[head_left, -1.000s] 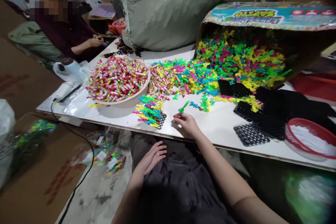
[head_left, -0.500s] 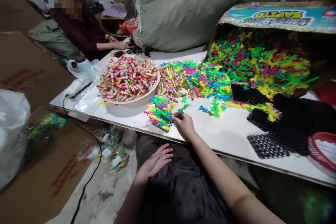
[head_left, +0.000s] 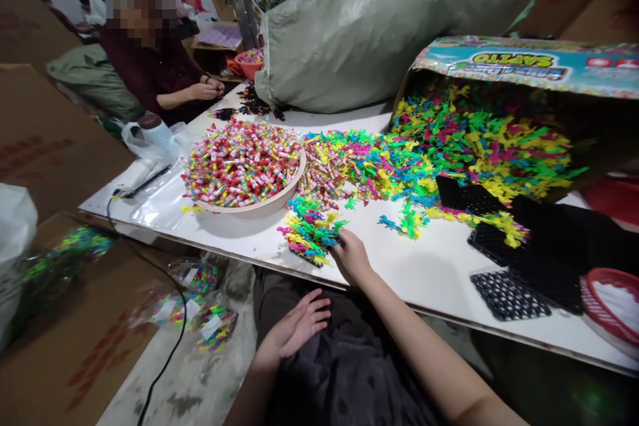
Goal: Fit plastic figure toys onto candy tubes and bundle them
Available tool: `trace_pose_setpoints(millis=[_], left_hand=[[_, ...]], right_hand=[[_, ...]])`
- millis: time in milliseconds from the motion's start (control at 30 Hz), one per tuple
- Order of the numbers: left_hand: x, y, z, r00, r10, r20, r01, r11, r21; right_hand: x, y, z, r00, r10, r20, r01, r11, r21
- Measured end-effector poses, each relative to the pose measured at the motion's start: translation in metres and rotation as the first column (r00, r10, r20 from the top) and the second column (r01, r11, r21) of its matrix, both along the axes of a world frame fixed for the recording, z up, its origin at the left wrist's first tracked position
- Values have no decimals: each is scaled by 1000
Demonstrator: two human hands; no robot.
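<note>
My right hand [head_left: 351, 256] rests on the white table [head_left: 429, 266] at its near edge, fingers curled against a small black grid tray [head_left: 305, 254] packed with bright plastic toy figures [head_left: 310, 229]. What the fingertips pinch is hidden among the figures. Below the table edge, my left hand [head_left: 298, 327] lies open on my dark-clothed lap, fingers spread. A large loose heap of the same coloured figures [head_left: 399, 163] spreads across the table and spills from a tipped cardboard box [head_left: 524, 66].
A round beige bowl [head_left: 279, 198] heaped with wrapped candies stands to the left. Empty black grid trays [head_left: 509, 293] and a red basket [head_left: 612, 309] lie to the right. A grey-green sack [head_left: 379, 20] sits behind. Another person [head_left: 164, 73] works at the far left end.
My right hand moved left from a loose green figure on the table to the filled grid tray. The left hand stayed on my lap.
</note>
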State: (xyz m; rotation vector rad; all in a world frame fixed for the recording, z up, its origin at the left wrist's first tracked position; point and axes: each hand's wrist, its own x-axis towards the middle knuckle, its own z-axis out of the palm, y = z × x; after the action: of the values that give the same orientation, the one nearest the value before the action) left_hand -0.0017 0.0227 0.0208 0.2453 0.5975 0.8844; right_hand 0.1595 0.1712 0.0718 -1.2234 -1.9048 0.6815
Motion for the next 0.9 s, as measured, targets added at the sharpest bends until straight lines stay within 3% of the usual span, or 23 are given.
trace_pose_setpoints(millis=[167,467,900], left_hand=[[0,-1,2,1000,8,14,-7,1000,-7],[0,-3,1,1000,3,-25,-3,1000,20],[1,1,1,996,-21,-88,20,1000,-15]], right_hand=[[-1,2,-5,998,-64,-27,62,996,-69],[-1,8,-10,996,-62,-70,53,991,-122],[0,3,0,998,-20,-56,11,989,-148]])
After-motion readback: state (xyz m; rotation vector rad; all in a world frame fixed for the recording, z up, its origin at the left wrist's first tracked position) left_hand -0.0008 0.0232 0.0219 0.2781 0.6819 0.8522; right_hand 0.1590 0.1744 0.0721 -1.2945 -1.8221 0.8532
